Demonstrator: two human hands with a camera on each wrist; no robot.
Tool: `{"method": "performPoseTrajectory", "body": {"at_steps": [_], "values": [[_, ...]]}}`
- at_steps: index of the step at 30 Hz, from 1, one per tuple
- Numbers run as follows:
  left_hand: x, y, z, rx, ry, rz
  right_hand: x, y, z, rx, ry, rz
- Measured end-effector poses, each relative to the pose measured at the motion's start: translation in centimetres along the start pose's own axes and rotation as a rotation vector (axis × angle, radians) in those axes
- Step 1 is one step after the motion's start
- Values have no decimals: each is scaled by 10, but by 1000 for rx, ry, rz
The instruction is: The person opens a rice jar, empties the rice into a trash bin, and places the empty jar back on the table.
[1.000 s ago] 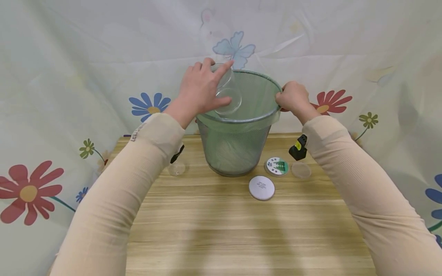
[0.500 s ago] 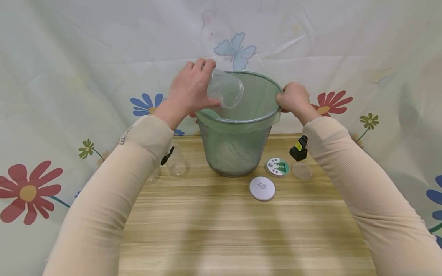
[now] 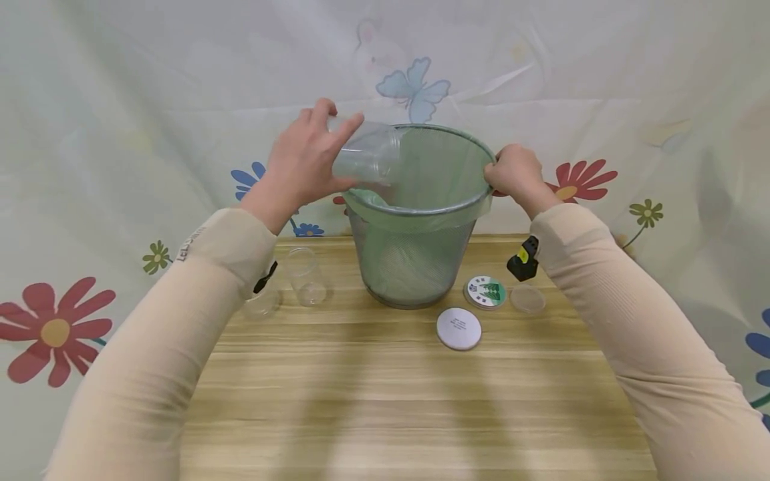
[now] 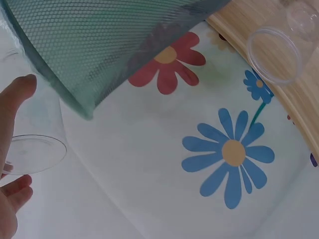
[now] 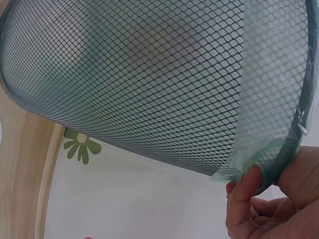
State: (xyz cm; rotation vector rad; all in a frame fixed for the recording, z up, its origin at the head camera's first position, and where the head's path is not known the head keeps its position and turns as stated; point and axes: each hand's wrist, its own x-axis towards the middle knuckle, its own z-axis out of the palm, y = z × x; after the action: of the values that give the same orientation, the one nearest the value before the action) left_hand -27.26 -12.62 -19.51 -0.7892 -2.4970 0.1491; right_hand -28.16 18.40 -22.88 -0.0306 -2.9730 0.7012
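In the head view my left hand (image 3: 307, 153) grips a clear plastic jar (image 3: 369, 150), fingers on the far side and thumb below. The jar lies on its side at the left rim of a mesh wastebasket (image 3: 415, 260), one end pointing in over the opening. A thin green bag lines the basket and folds over its rim. At the right rim my right hand (image 3: 515, 172) holds on; the right wrist view shows its fingers curled at the rim and the bag's edge (image 5: 271, 159). The left wrist view has the jar (image 4: 37, 154) only partly in frame.
A clear jar (image 3: 307, 277) and another clear container (image 3: 263, 304), partly behind the left sleeve, stand left of the basket. To its right lie a green-and-white round disc (image 3: 486, 292), a white disc (image 3: 459, 328) and a clear lid (image 3: 528, 298). A flowered cloth hangs behind.
My left hand has drawn left with the jar, which has turned onto its side from a more upright tilt. Containers behind the left arm now show more. The right hand stays at the rim.
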Motion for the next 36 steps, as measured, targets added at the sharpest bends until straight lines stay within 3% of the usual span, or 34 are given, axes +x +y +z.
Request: {"method": "performPoseTrajectory", "body": {"at_steps": [5,10,18,28,32,36], "values": [[-9,-14,-2,84,21,-26,2,2,0,-8,-2,5],[-21,-30,-5,80,104,-65,3,2,0,-5,-4,4],[-40,-48,-6,86,121,-144,5,2,0,-3,-3,-1],[-75,-67,11,27,43,-209,8,4,0,-12,-3,-5],[-89,-69,20,-3,-12,-257,9,6,-1,-12,-3,-8],[-102,-69,30,-27,-21,-304,9,7,-1,-3,-3,-1]]}}
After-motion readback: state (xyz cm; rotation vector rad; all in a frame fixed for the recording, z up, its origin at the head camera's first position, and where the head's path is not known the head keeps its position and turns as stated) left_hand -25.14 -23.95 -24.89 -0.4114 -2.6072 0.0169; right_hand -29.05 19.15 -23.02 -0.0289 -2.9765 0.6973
